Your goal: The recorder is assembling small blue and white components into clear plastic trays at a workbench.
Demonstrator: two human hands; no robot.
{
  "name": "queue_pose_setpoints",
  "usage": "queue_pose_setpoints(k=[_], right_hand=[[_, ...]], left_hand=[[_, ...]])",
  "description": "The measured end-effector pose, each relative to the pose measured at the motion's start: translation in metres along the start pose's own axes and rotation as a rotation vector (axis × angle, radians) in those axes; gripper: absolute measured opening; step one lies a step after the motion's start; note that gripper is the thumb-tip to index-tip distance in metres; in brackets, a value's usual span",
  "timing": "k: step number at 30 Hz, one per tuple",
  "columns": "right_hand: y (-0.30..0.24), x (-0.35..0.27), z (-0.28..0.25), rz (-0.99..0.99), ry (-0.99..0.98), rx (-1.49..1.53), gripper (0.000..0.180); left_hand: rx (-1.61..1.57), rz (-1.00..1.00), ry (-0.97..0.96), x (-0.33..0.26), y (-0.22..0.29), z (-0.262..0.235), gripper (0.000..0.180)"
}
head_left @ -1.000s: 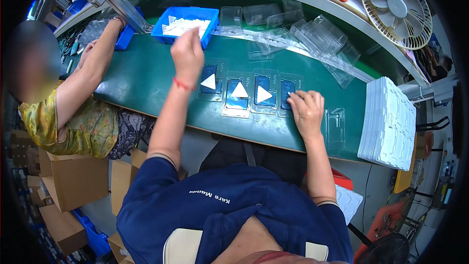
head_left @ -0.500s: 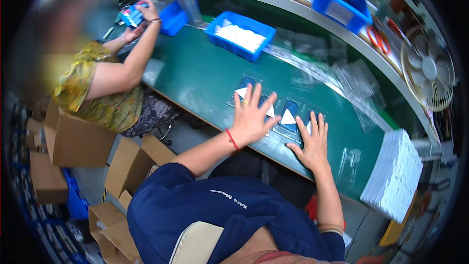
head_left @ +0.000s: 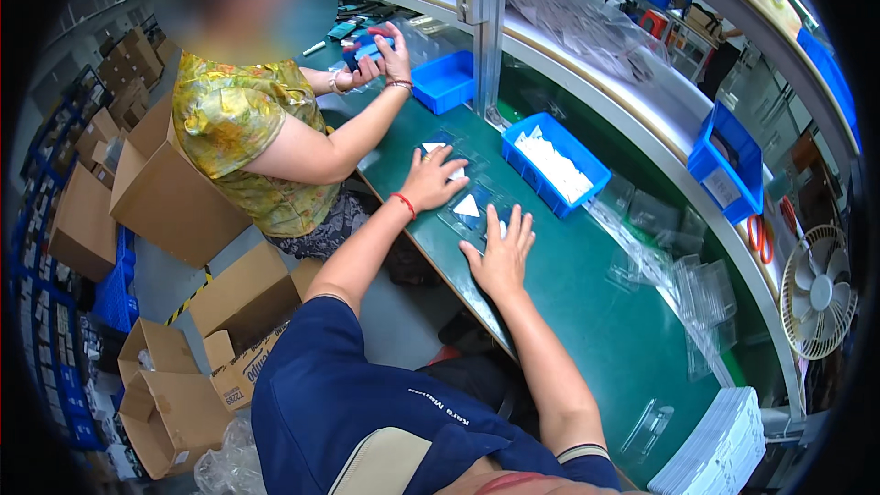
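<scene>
At the near edge of the worktable in the head view, the left hand (head_left: 431,181) lies palm down, fingers spread wide, over the row of clear plastic trays (head_left: 449,220); the right hand (head_left: 502,255) is spread the same way at the row's right end. Neither is closed around anything; how firmly the fingertips touch, I cannot tell. A white triangular piece (head_left: 467,206) shows between the hands, with others partly under the fingers.

Beyond the right hand, a blue bin (head_left: 529,181) holds a heap of white pieces (head_left: 556,163). Past the left hand, another blue bin (head_left: 443,99) stands near a co-worker (head_left: 229,142), who holds a blue object (head_left: 365,53). Far right of the hands, a labelled blue bin (head_left: 744,202) with dark contents sits on the shelf.

The green tabletop (head_left: 587,312) runs rightward from the right hand to a loose clear tray (head_left: 648,429) and a white tray stack (head_left: 715,454); more clear trays (head_left: 706,298) are heaped beyond. Farther right are red-handled scissors (head_left: 759,238) and a fan (head_left: 819,291). Left of the hands, open cardboard boxes (head_left: 174,403) stand on the floor.
</scene>
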State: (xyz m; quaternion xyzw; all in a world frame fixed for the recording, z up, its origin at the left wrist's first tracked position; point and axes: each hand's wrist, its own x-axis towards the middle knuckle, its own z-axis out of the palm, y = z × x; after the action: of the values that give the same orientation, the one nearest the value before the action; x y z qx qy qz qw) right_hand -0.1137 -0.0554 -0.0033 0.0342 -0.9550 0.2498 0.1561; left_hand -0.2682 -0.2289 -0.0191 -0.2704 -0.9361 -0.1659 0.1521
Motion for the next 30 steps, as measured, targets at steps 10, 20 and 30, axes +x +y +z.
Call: queue_pose_setpoints(k=[10, 20, 30], right_hand=[[0.069, -0.079, -0.112, 0.145, -0.077, -0.074, 0.069], [0.177, -0.321, -0.325, 1.026, 0.328, -0.774, 0.061], [0.190, -0.350, -0.337, 0.947, 0.561, -0.893, 0.031]], left_hand=[[0.047, -0.014, 0.070, 0.021, -0.033, -0.005, 0.050], [-0.442, 1.144, -0.317, -0.034, 0.266, 0.000, 0.052], [-0.583, 1.496, -0.524, -0.101, 0.442, 0.063, 0.062]])
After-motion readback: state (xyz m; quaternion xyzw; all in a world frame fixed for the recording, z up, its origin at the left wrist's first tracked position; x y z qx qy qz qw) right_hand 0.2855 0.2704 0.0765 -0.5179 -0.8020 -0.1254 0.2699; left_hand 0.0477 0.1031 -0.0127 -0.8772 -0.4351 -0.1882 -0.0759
